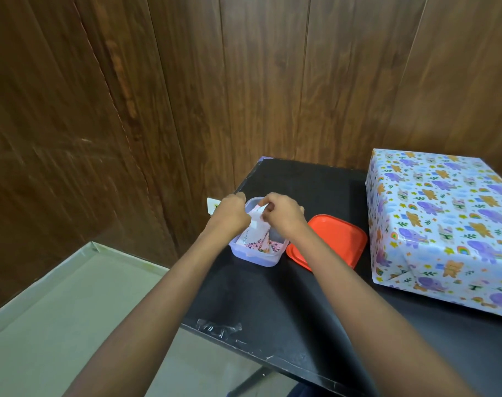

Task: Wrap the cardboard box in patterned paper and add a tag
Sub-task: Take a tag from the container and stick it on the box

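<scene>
- Looked down, in the head view, on one black table (272, 316) set against a wood-panelled wall (244, 81).
- Counted one box (441, 224), standing at the right side of the table, well apart from both hands and cut off by the frame's right edge.
- Saw it fully covered in patterned paper (458, 190): purple elephants, orange bears, rainbows and stars on pale blue. Could not read any of the small marks in the print.
- Counted one clear plastic container (254, 257) near the table's left edge, with its lid off.
- Counted one orange-red lid (334, 242), lying flat just to the right of the container. Could not tell whether the two touched.
- Saw several paper tags (258, 244) leaning inside the container, some with pink floral print. Could not count them exactly.
- Noted a line of cursive on one of them, too small to read.
- Counted two hands, both on bare forearms, meeting over the container.
- Found the left hand (232, 213) curled, pinching the lower edge of a white tag (257, 218).
- Found the right hand (284, 214) gripping the upper end of the same tag between thumb and fingers.
- Spotted one crumpled scrap of clear tape (219, 329) stuck at the table's near left edge.
- Saw grey floor (72, 310) to the left of the table.
</scene>
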A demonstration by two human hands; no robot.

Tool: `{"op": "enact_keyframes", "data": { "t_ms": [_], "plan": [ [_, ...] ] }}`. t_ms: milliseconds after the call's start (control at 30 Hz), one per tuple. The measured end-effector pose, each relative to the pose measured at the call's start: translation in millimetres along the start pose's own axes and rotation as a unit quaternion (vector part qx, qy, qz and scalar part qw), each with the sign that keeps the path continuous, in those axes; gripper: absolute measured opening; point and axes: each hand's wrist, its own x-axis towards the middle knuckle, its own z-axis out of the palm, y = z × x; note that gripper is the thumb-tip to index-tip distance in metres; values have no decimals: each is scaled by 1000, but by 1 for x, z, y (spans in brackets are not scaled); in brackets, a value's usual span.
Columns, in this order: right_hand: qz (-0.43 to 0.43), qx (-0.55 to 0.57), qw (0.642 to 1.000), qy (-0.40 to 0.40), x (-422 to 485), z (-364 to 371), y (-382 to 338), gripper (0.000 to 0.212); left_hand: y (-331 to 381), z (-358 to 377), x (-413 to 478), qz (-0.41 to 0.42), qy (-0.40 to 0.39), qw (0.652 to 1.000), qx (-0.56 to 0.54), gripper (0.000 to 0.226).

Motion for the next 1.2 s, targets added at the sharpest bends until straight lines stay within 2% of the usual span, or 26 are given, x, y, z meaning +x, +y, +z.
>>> {"op": "enact_keyframes", "data": {
  "t_ms": [67,100,167,233,433,567,700,800,967,1100,1200],
  "plan": [
    [4,125,992,14,-5,-10,1,28,-1,-5,1,-46,-23,994,-99,41],
    [2,175,984,12,-9,-15,0,27,0,-8,-1,-75,-48,979,-185,37],
    [-8,236,972,-2,-19,-25,-4,23,7,-13,-8,-117,-90,927,-345,29],
    [-13,265,964,-5,-26,-31,-9,18,11,-13,-14,-125,-65,913,-382,26],
    [42,364,928,60,-34,-73,5,16,1,-13,-22,-123,-21,937,-327,19],
    [68,410,905,87,-42,-98,21,20,9,-5,-22,-109,-20,971,-212,17],
    [59,388,913,112,-53,-115,33,21,21,7,-21,-56,3,998,-20,28],
    [45,364,922,125,-62,-125,41,20,32,13,-16,-52,19,998,33,31],
    [47,342,931,118,-73,-131,47,17,32,18,-16,-71,3,997,9,25],
    [43,343,932,111,-85,-135,50,14,36,6,-21,-41,50,994,-91,17],
    [37,342,933,107,-95,-142,53,14,54,-18,-38,-4,88,974,-208,19]
  ]
}}
